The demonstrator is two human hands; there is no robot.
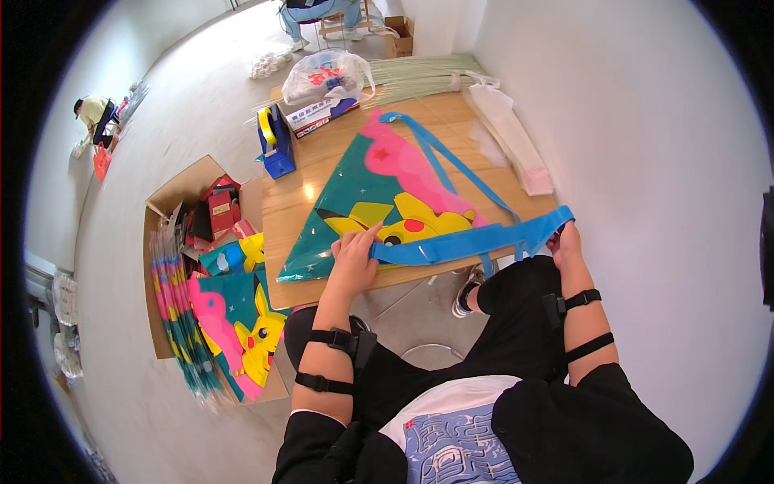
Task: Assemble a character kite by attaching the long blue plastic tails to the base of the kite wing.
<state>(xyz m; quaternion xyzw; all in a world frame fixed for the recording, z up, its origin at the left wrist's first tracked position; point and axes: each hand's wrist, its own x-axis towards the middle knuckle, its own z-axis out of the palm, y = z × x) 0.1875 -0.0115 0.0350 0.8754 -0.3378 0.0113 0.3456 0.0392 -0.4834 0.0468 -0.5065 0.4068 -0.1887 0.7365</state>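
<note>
At the near edge of the low wooden table (298, 214), a triangular kite (355, 198) lies flat, teal with yellow and pink cartoon figures. The left hand (352, 262) presses down on its near corner, fingers mostly flat, touching a blue ribbon tail (463, 240). The right hand (564, 242) is closed on the ribbon's other end off the table's right corner. At the far left corner stand a blue tape dispenser (274, 141), a small box (322, 114) and a plastic bag (330, 74); thin green rods (427, 74) lie along the far edge. Left of the table, an open cardboard box (173, 194) holds more kites (234, 331). The floor is pale. Another person (95, 117) crouches far off, too small to make out.
</note>
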